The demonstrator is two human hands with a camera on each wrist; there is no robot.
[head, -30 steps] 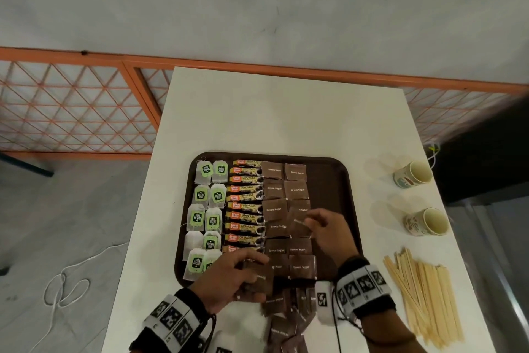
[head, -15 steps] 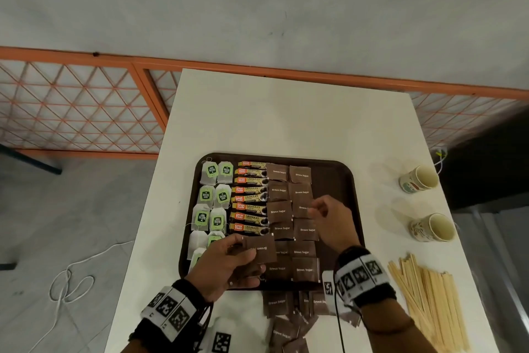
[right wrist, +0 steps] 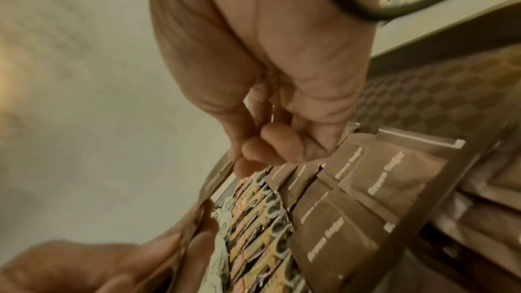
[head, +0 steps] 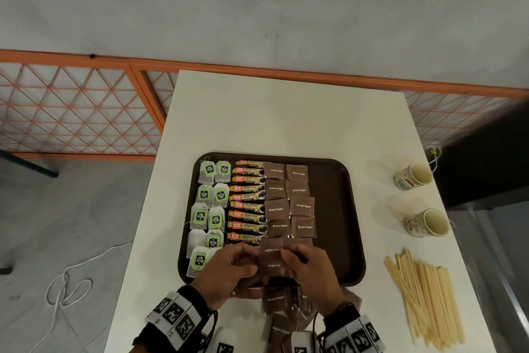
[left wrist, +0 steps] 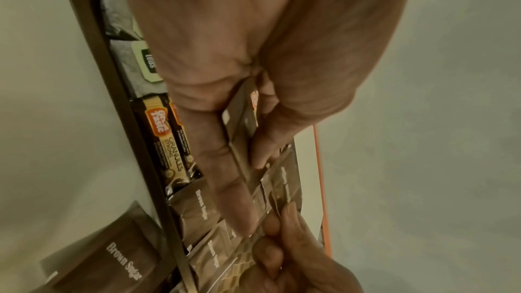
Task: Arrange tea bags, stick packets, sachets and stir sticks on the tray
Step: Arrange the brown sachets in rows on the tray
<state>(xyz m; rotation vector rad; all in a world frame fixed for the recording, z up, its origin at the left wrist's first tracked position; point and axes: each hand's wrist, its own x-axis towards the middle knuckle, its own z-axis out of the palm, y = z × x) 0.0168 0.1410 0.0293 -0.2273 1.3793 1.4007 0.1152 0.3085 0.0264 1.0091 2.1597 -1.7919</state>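
A dark brown tray [head: 337, 195] holds two columns of green-tagged tea bags [head: 210, 203], a column of stick packets [head: 247, 201] and two columns of brown sugar sachets [head: 289, 201]. Over the tray's near edge my left hand [head: 246, 259] grips a small stack of brown sugar sachets [head: 272, 255]. In the left wrist view, the left hand [left wrist: 251, 175] pinches that stack between thumb and fingers. My right hand [head: 290, 258] meets it and pinches one sachet's edge, its fingers [right wrist: 270, 142] curled. The stir sticks [head: 426, 301] lie in a pile on the table, right of the tray.
Loose brown sugar sachets [head: 276, 299] lie on the white table [head: 286, 115] just before the tray's near edge. Two paper cups [head: 415, 176] [head: 428, 222] stand at the right edge. The tray's right strip is bare. An orange lattice fence [head: 74, 112] runs behind the table.
My right hand has drawn back from the right sachet column to the stack in my left hand. The left hand has shifted right, towards the middle.
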